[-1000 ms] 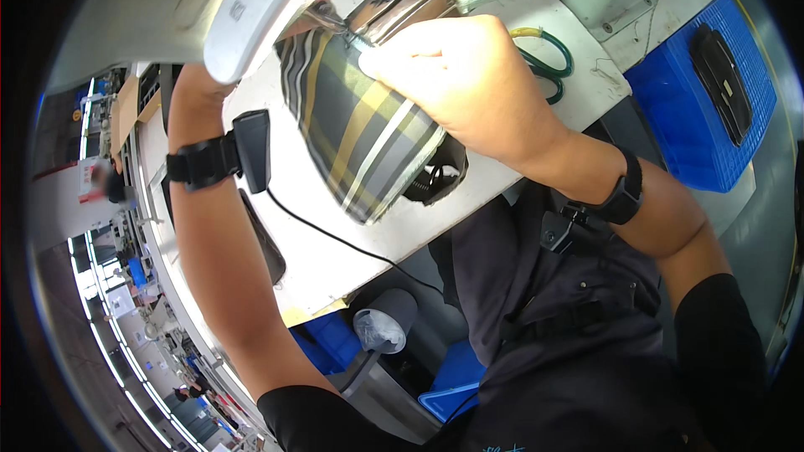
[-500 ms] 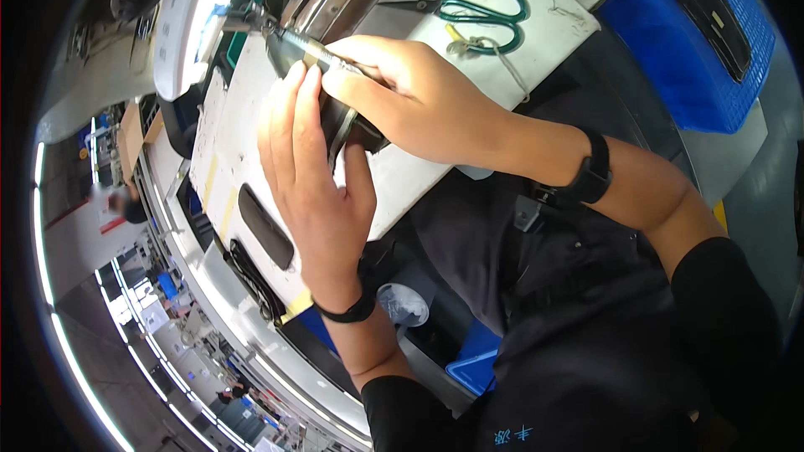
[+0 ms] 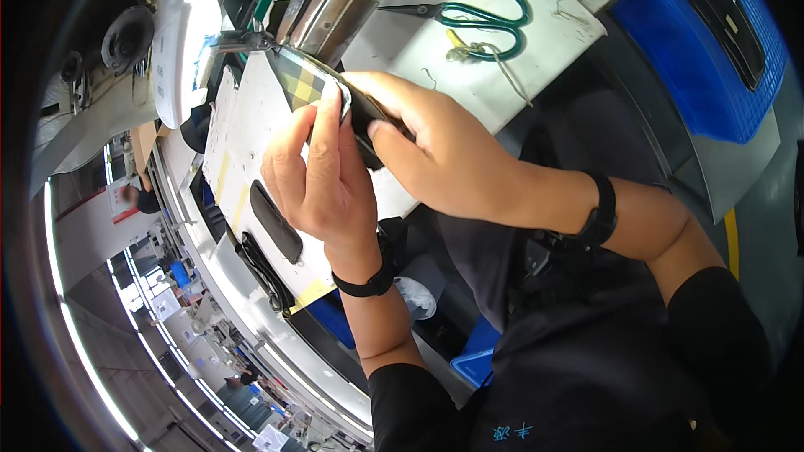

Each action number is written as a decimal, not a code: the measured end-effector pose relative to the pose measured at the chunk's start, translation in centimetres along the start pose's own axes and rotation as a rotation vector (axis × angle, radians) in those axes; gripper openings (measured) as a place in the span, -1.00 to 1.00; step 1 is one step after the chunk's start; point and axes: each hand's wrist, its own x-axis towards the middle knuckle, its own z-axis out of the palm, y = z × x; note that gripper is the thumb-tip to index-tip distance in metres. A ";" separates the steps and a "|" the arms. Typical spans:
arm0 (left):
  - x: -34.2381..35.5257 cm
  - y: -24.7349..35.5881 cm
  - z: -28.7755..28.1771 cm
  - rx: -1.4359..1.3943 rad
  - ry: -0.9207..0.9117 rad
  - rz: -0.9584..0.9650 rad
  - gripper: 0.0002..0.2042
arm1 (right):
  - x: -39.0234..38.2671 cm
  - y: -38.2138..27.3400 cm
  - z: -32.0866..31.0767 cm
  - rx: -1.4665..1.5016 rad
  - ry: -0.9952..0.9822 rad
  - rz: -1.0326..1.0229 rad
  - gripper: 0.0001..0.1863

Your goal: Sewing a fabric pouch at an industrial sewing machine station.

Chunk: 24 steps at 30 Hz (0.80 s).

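A dark pouch-like piece (image 3: 366,117) with a yellow-and-grey checked lining (image 3: 299,82) is between my two hands, above the white worktop (image 3: 394,54). My left hand (image 3: 322,180) pinches its pale edge with the fingertips. From the other side my right hand (image 3: 461,146) grips the dark body, thumb on top and the other fingers partly hidden behind it. The piece's far end reaches to the metal foot of a sewing machine (image 3: 243,40); whether the two touch I cannot tell. Behind it is a brown, shiny curved machine part (image 3: 333,17).
Green-handled scissors (image 3: 481,23) lie at the far right of the worktop. A dark oval piece (image 3: 275,222) and a black strap-like bundle (image 3: 262,272) lie to the left. At the right, a blue basket (image 3: 645,17) holds black cases (image 3: 722,21). A whitish container (image 3: 416,297) stands below.
My left fingers have drawn back from lying flat to pinching the edge, and the checked lining now shows. My right hand has moved slightly down and right, its thumb shifted back.
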 end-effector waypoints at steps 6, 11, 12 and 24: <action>-0.3 -0.6 -0.4 -0.018 0.012 0.016 -0.73 | -0.4 0.7 0.3 0.185 -0.014 0.011 -0.56; 0.7 -0.7 -0.4 -0.054 -0.004 0.003 -0.71 | 0.3 -0.8 -0.1 0.358 -0.036 0.153 -0.51; 0.8 -0.8 -0.5 -0.056 -0.002 0.014 -0.71 | 0.4 -0.8 0.2 0.379 -0.024 0.152 -0.50; 2.4 -5.3 1.2 -0.131 0.048 0.087 -0.69 | 3.7 0.6 2.3 0.413 0.018 0.105 -0.67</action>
